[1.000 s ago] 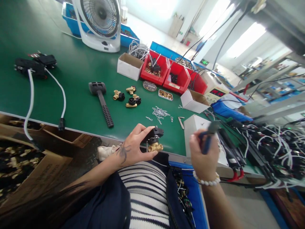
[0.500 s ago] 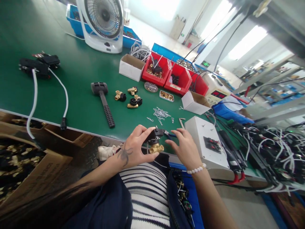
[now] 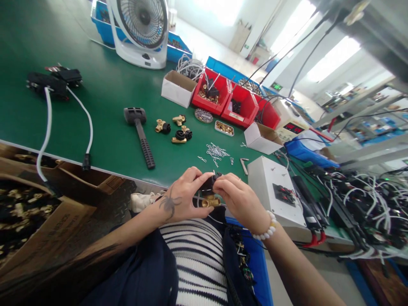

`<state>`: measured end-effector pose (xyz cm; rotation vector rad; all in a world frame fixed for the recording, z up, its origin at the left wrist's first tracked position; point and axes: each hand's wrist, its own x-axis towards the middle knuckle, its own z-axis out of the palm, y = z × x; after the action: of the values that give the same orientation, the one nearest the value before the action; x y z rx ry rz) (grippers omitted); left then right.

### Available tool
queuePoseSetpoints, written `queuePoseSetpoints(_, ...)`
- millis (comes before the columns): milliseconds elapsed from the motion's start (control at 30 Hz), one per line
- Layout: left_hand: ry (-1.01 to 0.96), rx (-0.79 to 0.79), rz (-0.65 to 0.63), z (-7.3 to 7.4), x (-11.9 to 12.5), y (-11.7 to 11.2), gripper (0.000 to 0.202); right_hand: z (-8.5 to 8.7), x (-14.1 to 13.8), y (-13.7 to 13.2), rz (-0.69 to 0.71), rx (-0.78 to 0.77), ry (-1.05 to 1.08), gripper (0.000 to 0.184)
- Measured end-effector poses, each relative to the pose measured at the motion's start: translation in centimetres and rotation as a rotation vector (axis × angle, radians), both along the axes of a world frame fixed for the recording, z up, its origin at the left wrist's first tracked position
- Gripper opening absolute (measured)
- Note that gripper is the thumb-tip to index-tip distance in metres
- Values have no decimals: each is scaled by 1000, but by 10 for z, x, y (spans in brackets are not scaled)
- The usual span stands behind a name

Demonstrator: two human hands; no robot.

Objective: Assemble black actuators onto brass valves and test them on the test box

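Lower left of the frame I've got a carton (image 3: 63, 227), loaded with brass-and-black parts. Mallet (image 3: 144, 142) on the bench, left of centre. Lower centre: left hand (image 3: 183, 196), fingers wrapped round a valve (image 3: 210, 203), thumb under its brass body, which runs roughly left to right; black top sits above the brass. From my right hand (image 3: 244, 200) the valve lies just left. Left hand is nearer, since it has the grip; right fingertips are bunched at the black top's right end, and I can't tell whether they're closed on anything. Upper middle: left red bin (image 3: 203, 105), brass bits and black pieces; next red bin (image 3: 236, 119), dark pieces. Tin (image 3: 224, 133) below them, small brass bits. Lower right of centre, blue tub (image 3: 263, 272), mixed parts with wires.
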<state>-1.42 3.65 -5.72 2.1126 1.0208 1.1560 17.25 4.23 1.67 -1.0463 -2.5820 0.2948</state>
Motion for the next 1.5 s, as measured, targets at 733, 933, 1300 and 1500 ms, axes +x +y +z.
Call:
queuePoseSetpoints(733, -16, -58, 242, -39, 13, 26, 65, 2, -201, 80, -330, -552, -249, 31)
queuePoseSetpoints(933, -104, 3, 195, -26, 10, 18, 62, 49, -86, 32, -214, -474, 176, 23)
queuePoseSetpoints(1300, -158, 26, 222, -15, 14, 14, 68, 20, 48, -75, -722, -495, 507, 54)
queuePoseSetpoints(1500, -151, 36, 221, -15, 13, 13, 67, 43, 52, -76, -699, -406, 315, 56)
